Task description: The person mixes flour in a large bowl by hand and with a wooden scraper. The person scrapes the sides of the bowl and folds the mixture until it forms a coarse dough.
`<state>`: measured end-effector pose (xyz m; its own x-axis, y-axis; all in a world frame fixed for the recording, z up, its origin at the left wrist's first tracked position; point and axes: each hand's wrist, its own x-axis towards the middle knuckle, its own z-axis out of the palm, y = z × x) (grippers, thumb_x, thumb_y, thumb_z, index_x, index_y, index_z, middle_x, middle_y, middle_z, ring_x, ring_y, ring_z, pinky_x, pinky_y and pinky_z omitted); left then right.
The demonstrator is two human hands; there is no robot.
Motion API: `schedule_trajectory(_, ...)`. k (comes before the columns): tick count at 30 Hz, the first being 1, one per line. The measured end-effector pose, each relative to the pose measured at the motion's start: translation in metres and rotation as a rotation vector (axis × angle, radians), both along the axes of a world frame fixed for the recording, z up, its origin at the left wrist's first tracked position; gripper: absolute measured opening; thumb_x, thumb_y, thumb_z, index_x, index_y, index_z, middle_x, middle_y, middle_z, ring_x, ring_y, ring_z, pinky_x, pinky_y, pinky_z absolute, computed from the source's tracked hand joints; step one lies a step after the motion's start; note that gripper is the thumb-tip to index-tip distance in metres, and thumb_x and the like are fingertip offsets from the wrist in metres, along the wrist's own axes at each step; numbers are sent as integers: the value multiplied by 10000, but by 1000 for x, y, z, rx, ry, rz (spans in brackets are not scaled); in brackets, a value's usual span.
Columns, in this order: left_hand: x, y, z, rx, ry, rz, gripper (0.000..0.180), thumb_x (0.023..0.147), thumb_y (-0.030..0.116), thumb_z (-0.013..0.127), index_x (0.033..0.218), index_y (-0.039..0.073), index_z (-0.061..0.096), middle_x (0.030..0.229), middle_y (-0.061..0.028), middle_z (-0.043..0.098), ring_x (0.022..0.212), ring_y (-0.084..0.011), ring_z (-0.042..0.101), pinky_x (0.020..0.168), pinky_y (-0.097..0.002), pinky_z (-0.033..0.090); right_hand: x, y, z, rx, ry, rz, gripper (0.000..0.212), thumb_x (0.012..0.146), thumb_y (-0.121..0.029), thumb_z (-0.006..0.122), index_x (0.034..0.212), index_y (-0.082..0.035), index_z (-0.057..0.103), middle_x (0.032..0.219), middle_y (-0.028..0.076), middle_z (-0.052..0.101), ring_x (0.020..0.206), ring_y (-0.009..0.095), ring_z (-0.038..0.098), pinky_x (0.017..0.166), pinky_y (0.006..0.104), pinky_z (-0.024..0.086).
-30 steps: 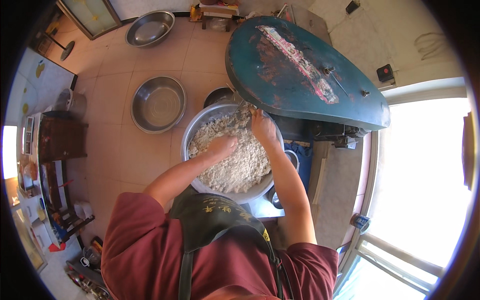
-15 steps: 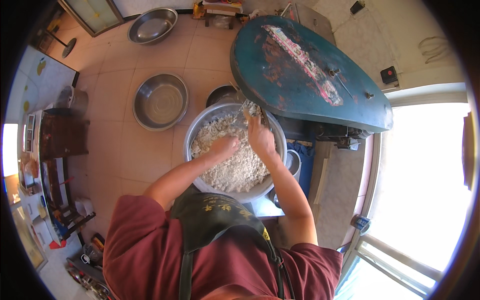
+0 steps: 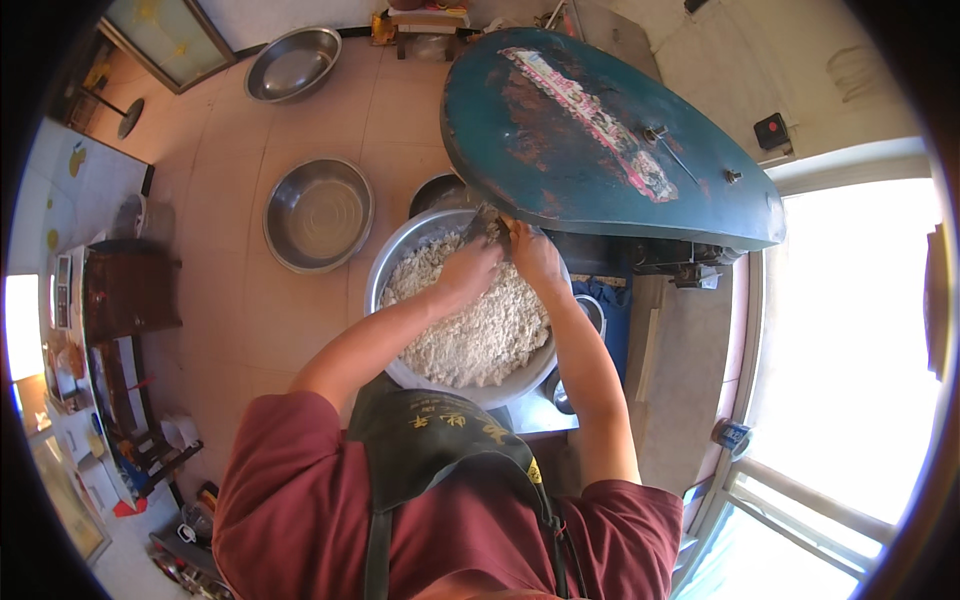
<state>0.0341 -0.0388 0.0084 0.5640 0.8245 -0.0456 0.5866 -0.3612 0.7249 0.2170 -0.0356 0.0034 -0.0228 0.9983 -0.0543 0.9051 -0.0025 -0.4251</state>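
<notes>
A wide metal basin (image 3: pixel 378 270) stands in front of me, filled with a pale, crumbly, dough-like mix (image 3: pixel 480 330). Both my hands are over its far part, close together beside a dark piece (image 3: pixel 487 222) under the edge of a green machine housing (image 3: pixel 600 140). My left hand (image 3: pixel 472 272) reaches toward that dark piece; its fingertips are blurred and in shadow. My right hand (image 3: pixel 537 262) is just to the right, fingers bent and closed near the basin's far rim. What they grip, if anything, is hidden.
One empty metal basin (image 3: pixel 318 215) lies on the tiled floor to the left, another (image 3: pixel 293 65) farther back. A smaller metal bowl (image 3: pixel 435 192) sits partly under the machine. At the right is a bright glazed door (image 3: pixel 850 350). A dark wooden cabinet (image 3: pixel 130 290) stands at far left.
My left hand has moved up and right from the mix toward the machine's edge. My right hand has shifted slightly right, and the pale clump at its fingertips no longer shows.
</notes>
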Motion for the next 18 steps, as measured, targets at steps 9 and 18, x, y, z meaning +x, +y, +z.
schedule_trajectory(9,5,33,18,258,149,-67,372,816,36,650,1185,72,616,1354,-130,505,1307,-364,477,894,-458,566,6,-15,18,17,117,-24,268,1000,-262,489,1187,-81,554,812,295,667,732,492,644,643,585,506)
schedule_trajectory(18,-37,-29,-68,436,8,-180,354,878,103,643,1226,51,597,1294,-156,561,1203,-332,548,943,-464,520,-6,-23,26,40,127,98,243,997,-246,477,1113,-41,537,746,254,680,652,455,662,600,546,540)
